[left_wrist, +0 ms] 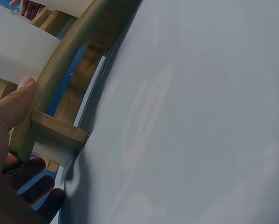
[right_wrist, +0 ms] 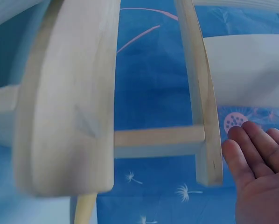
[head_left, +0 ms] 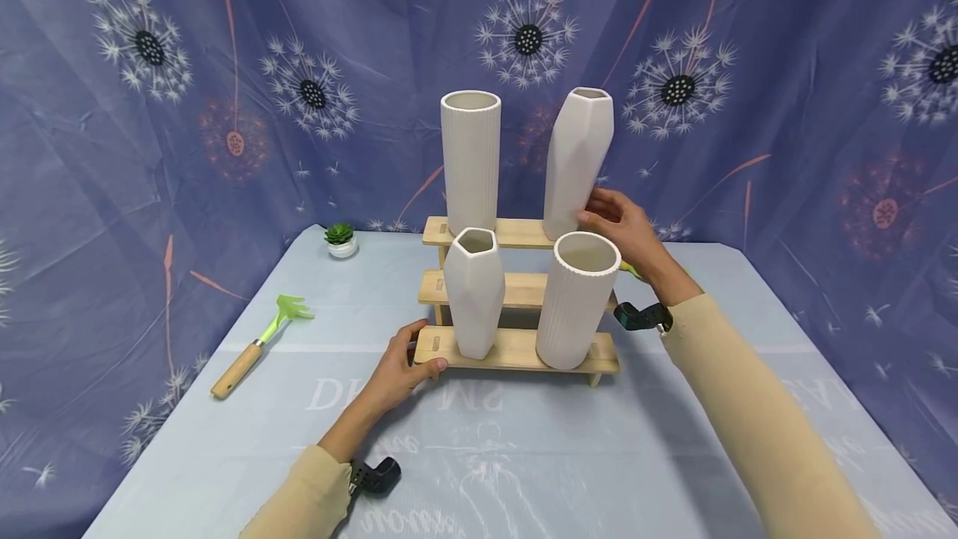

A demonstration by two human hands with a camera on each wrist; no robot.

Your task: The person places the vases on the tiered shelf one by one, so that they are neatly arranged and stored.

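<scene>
A three-tier wooden stand [head_left: 516, 348] bears white vases on its top and bottom tiers. My left hand [head_left: 400, 368] grips the left end of the bottom tier, thumb on top and fingers below the plank. At the top right stands a faceted vase [head_left: 580, 156], with my right hand [head_left: 624, 227] beside its base. In the right wrist view, the right hand's fingers [right_wrist: 254, 149] are loosely extended; contact with the vase is unclear. A ribbed cylindrical vase [head_left: 471, 165] stands at top left. Below are another faceted vase [head_left: 475, 298] and a ribbed vase [head_left: 572, 306].
A small potted succulent [head_left: 341, 241] sits at the table's back left. Nearer lies a green hand rake [head_left: 258, 348] with a wooden handle. A green item [head_left: 630, 270] is partly hidden behind the right forearm. Dandelion-patterned cloth [head_left: 374, 48] hangs behind the table.
</scene>
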